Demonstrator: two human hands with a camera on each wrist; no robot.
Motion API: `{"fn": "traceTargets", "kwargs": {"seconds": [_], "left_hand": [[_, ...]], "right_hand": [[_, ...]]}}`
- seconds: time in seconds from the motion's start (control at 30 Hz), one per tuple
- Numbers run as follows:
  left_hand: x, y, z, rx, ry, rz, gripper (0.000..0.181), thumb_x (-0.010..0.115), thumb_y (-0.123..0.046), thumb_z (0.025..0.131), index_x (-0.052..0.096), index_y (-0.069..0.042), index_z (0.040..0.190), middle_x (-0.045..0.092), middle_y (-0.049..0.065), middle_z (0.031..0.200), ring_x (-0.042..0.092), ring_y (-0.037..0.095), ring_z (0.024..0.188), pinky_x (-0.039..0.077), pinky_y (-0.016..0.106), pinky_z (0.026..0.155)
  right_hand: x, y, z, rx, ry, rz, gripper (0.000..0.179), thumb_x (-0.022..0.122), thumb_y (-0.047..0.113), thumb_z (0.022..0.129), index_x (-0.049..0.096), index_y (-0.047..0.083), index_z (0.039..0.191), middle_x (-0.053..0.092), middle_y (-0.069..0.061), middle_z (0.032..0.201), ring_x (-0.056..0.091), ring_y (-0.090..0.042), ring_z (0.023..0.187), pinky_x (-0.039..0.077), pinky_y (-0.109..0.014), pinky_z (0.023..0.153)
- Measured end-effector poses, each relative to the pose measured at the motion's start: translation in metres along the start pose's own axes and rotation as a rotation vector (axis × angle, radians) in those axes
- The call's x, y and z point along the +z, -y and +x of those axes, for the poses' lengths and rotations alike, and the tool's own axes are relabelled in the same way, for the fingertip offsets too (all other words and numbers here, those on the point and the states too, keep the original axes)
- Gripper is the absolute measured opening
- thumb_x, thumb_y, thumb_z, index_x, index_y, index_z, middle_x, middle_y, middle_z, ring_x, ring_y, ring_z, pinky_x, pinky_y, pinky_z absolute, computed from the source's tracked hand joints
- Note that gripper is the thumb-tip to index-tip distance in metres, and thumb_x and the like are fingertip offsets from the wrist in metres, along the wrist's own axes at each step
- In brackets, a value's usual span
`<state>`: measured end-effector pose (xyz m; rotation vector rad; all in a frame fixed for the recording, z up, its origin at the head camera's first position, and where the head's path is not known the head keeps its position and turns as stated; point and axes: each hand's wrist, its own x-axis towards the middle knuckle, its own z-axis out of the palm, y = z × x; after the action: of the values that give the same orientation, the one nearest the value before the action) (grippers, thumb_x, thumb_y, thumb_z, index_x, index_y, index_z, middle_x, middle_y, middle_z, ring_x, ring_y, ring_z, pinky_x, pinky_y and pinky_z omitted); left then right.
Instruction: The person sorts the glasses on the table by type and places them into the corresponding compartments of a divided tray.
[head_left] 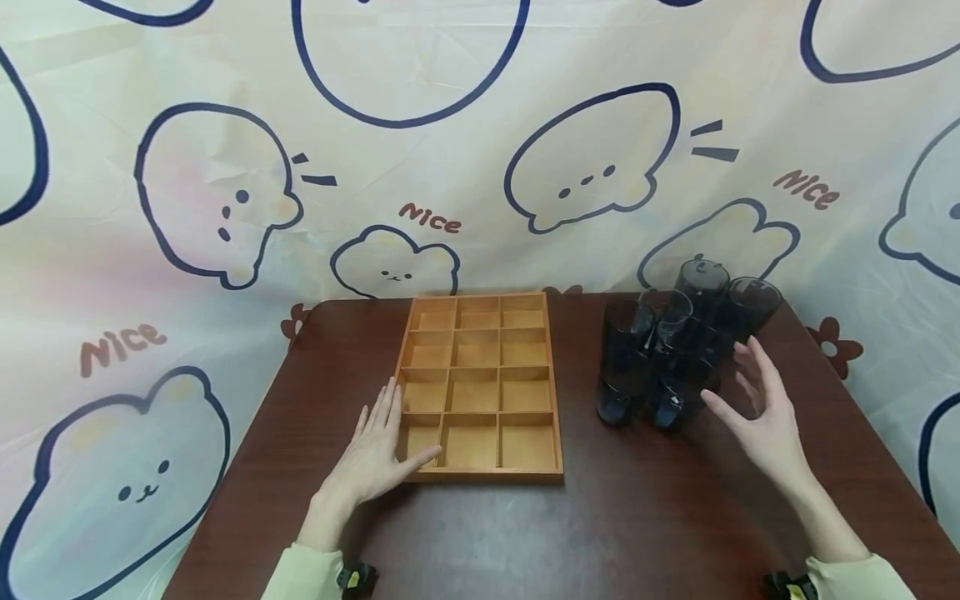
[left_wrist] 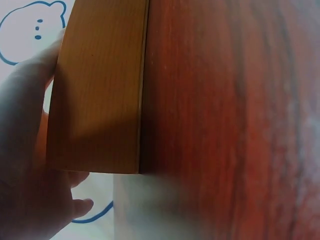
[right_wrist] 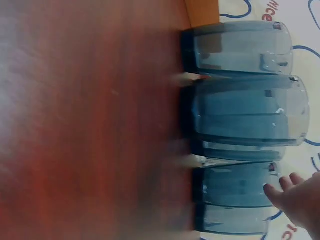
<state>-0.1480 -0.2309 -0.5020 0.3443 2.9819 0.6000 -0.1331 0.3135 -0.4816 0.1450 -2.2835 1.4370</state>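
The fingers (head_left: 395, 412) of the left hand (head_left: 367, 458) are held straight and laid against the left side of a wooden tray (head_left: 487, 477), with the thumb stretched over its near left compartment. On the right hand (head_left: 767, 425), the thumb and fingers are parted and lightly bent, with nothing gripped; they are held at the right side of a group of dark blue glasses (head_left: 671, 358), and whether a glass is touched cannot be told. The glasses are stood upright, close together, to the right of the tray and apart from it. The tray is laid flat and divided into twelve compartments, three across and four deep. Both are set on a dark brown table (head_left: 487, 542). Beyond it, a pale cloth (head_left: 472, 175) is hung, printed with cartoon bears and the word "Nice". Pale green sleeves (head_left: 303, 575) are worn on both arms.
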Motion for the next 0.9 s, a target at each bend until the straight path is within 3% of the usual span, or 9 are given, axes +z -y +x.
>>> {"fn": "traceTargets", "kwargs": {"seconds": [0.13, 0.3, 0.47, 0.67, 0.77, 0.9], "left_hand": [[0.0, 0.0, 0.0, 0.003, -0.011, -0.006, 0.128, 0.068, -0.077, 0.094, 0.008, 0.002, 0.175, 0.002, 0.02, 0.186, 0.008, 0.043, 0.174, 0.012, 0.07, 0.139], [0.0, -0.001, 0.002, 0.003, -0.018, -0.004, 0.128, 0.067, -0.078, 0.094, 0.008, 0.001, 0.175, 0.002, 0.02, 0.186, 0.007, 0.044, 0.173, 0.013, 0.071, 0.138], [0.0, -0.001, 0.002, 0.003, -0.015, -0.003, 0.127, 0.066, -0.077, 0.095, 0.008, 0.001, 0.175, 0.002, 0.02, 0.186, 0.007, 0.044, 0.173, 0.012, 0.071, 0.138], [0.001, 0.0, 0.001, -0.004, -0.007, -0.001, 0.127, 0.067, -0.077, 0.095, 0.007, 0.001, 0.176, 0.001, 0.019, 0.187, 0.006, 0.044, 0.174, 0.011, 0.071, 0.138], [0.002, 0.0, 0.001, -0.002, -0.005, -0.007, 0.127, 0.067, -0.076, 0.095, 0.007, 0.0, 0.176, 0.0, 0.019, 0.187, 0.006, 0.044, 0.174, 0.011, 0.071, 0.138], [0.002, 0.0, 0.0, -0.002, -0.001, -0.015, 0.126, 0.068, -0.076, 0.095, 0.007, 0.0, 0.176, 0.0, 0.019, 0.187, 0.006, 0.044, 0.174, 0.011, 0.071, 0.138]], "right_hand": [[0.005, -0.006, -0.006, -0.007, -0.032, 0.143, 0.095, 0.072, -0.024, 0.089, 0.034, 0.006, 0.171, 0.058, 0.012, 0.151, 0.055, 0.005, 0.138, 0.046, -0.002, 0.108], [0.012, -0.017, -0.011, 0.031, 0.024, 0.292, 0.093, 0.07, -0.026, 0.089, 0.033, 0.003, 0.169, 0.058, 0.015, 0.146, 0.057, 0.006, 0.132, 0.048, -0.002, 0.105], [0.022, -0.026, -0.014, 0.064, 0.058, 0.321, 0.097, 0.071, -0.026, 0.087, 0.029, 0.005, 0.169, 0.059, 0.014, 0.144, 0.058, 0.006, 0.127, 0.047, -0.003, 0.104], [0.039, -0.024, -0.017, 0.107, 0.033, 0.348, 0.112, 0.072, -0.028, 0.084, 0.017, 0.011, 0.173, 0.056, 0.008, 0.144, 0.059, 0.007, 0.13, 0.043, -0.005, 0.105], [0.046, -0.021, -0.016, 0.169, 0.018, 0.318, 0.123, 0.075, -0.023, 0.085, 0.005, 0.019, 0.177, 0.048, 0.007, 0.151, 0.054, 0.007, 0.135, 0.042, -0.003, 0.104], [0.053, -0.018, -0.015, 0.237, 0.003, 0.306, 0.135, 0.079, -0.019, 0.086, -0.007, 0.031, 0.177, 0.037, -0.009, 0.166, 0.049, 0.005, 0.141, 0.043, -0.001, 0.104]]}}
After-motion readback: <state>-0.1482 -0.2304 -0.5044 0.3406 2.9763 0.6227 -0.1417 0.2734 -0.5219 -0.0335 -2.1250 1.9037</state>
